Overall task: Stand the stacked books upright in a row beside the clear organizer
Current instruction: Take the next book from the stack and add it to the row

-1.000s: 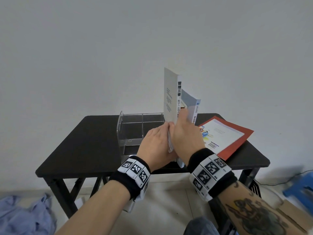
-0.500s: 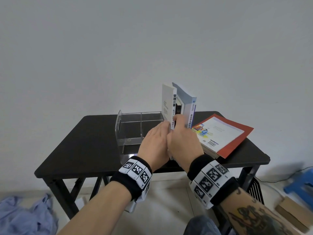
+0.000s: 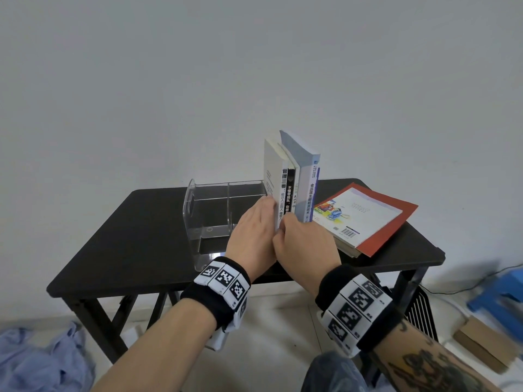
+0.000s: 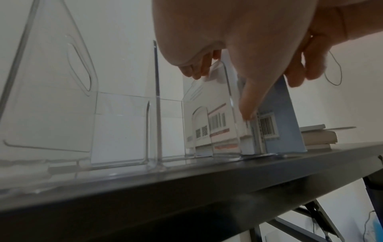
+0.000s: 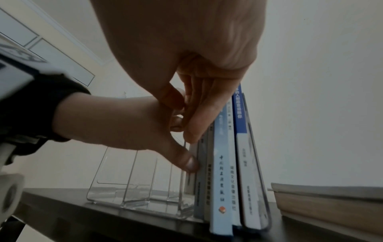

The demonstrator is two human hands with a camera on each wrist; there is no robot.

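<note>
White, black and blue paperback books (image 3: 290, 188) are stood upright against the clear plastic organizer's (image 3: 195, 202) right side. The white one is pinched by the left hand (image 3: 252, 233). The spines are pressed by the right hand's (image 3: 305, 244) joined fingers.

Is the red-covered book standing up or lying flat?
Lying flat: the red-covered book rests cover-up on another flat book, right of the upright books.

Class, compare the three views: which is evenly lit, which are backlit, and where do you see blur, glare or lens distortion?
Head view: evenly lit, upright books sharp, blue stool at the edge smeared. Left wrist view: left hand dim against the bright wall, clear organizer hazy, table edge slanting. Right wrist view: darkest; right hand backlit and soft.
</note>
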